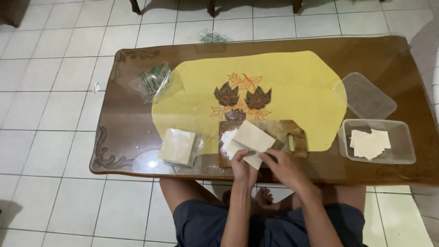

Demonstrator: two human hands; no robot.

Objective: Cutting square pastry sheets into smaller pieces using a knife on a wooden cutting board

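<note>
Head view: While I sit at the near edge of the tabletop [137, 158], both my hands work pale dough sheets [250, 139] on the wooden board [292, 132].
Left hand: my left hand [242, 167] pinches the lower sheet's near edge, fingers pressed together.
Right hand: my right hand [286, 167] lies on the board beside the sheets; I cannot tell its grip.
Doing it well: I judge a light, even hold keeps the thin sheet from tearing.
Surroundings: wrapper stack [177, 146] toward the near left corner; clear tub [407, 137] of cut squares at the right edge.
</note>
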